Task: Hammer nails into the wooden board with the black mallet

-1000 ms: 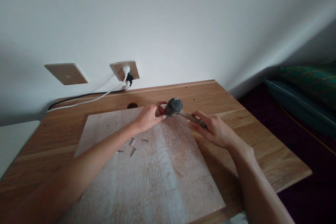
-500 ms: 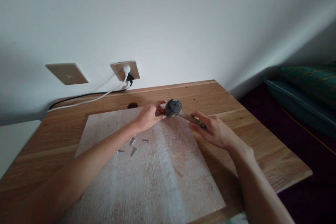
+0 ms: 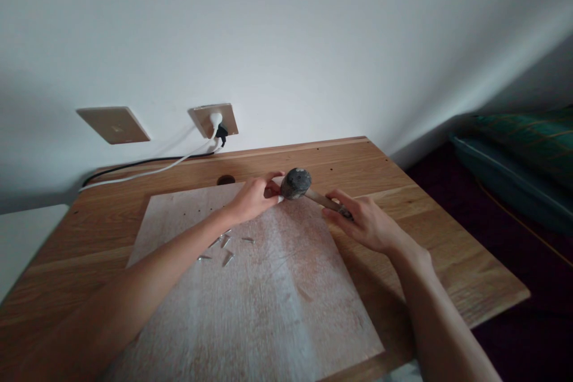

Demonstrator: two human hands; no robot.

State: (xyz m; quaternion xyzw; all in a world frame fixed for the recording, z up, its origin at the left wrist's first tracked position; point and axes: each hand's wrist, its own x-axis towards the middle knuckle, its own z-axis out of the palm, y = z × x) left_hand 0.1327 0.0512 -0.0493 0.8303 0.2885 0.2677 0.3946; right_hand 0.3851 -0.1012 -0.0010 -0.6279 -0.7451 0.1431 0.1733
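Observation:
My right hand (image 3: 364,221) is closed round the wooden handle of a mallet with a dark rubber head (image 3: 296,184). The mallet head hangs over the far part of a whitish wooden board (image 3: 264,292), right beside the fingertips of my left hand (image 3: 255,198). Those fingers are pinched together near the board's far edge; what they hold, if anything, is hidden by the mallet head. Several silvery nails or screws (image 3: 228,259) lie loose on the board near my left forearm. A row of small dark holes or marks (image 3: 199,210) runs along the board's far left.
Beneath the board is a wooden tabletop (image 3: 456,262) with a round cable hole (image 3: 226,179). A white and a black cable (image 3: 147,162) run along its back to a wall socket (image 3: 213,120). Another wall plate (image 3: 113,125) is to the left. Green bedding (image 3: 514,173) lies at right.
Almost nothing differs. The mallet head has turned or shifted very slightly beside the left fingertips, and the view has moved a little.

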